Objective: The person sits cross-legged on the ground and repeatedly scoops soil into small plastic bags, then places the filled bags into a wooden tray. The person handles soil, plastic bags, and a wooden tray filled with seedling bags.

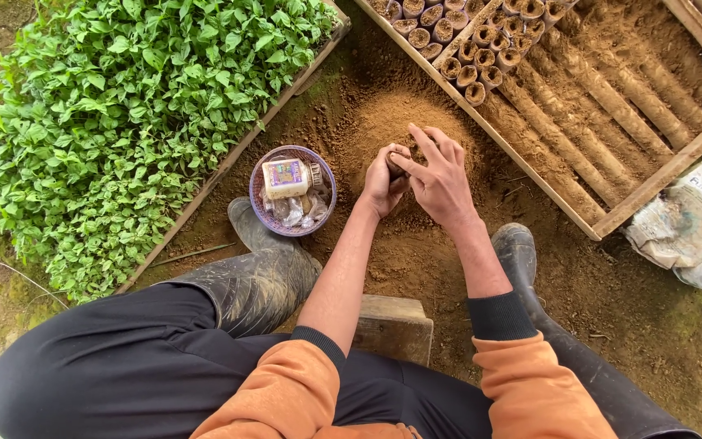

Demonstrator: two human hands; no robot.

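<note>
My left hand (382,183) is closed around a small brown seedling pot (396,165) filled with soil, held just above a mound of loose brown soil (383,114). My right hand (440,175) rests against the pot's top, fingers spread and thumb pressing toward the soil in it. Both hands sit between my knees, over the near side of the mound.
A wooden frame (530,183) at the upper right holds rows of filled soil pots (481,57). A bed of green seedlings (123,106) lies left. A purple basket (292,191) with a plastic jar and packets stands beside my left rubber boot (262,268). A crumpled sack (692,223) lies right.
</note>
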